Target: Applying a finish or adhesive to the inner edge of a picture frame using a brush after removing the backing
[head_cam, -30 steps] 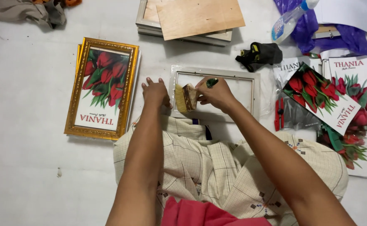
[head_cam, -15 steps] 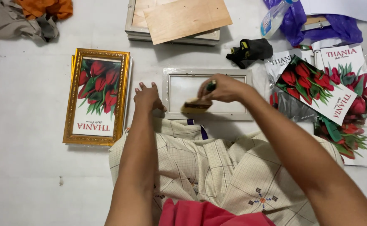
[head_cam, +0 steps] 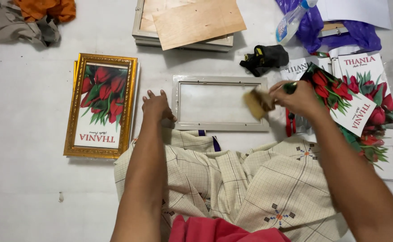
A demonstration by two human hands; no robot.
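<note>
Brush at right end of grey frame, left hand steadying left end.

Nearest: checked cloth over lap. Left hand rests flat, fingers loose, touching left edge of grey frame; frame lies on floor, long axis left-right. Right hand clenched round brush, bristles over frame's right end, so right hand is nearer it. Gold framed tulip print left; tulip prints right; wooden board at far edge.

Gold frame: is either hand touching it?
No: the gold frame lies apart, the left hand rests by the grey frame, and the right hand holds a brush.
</note>
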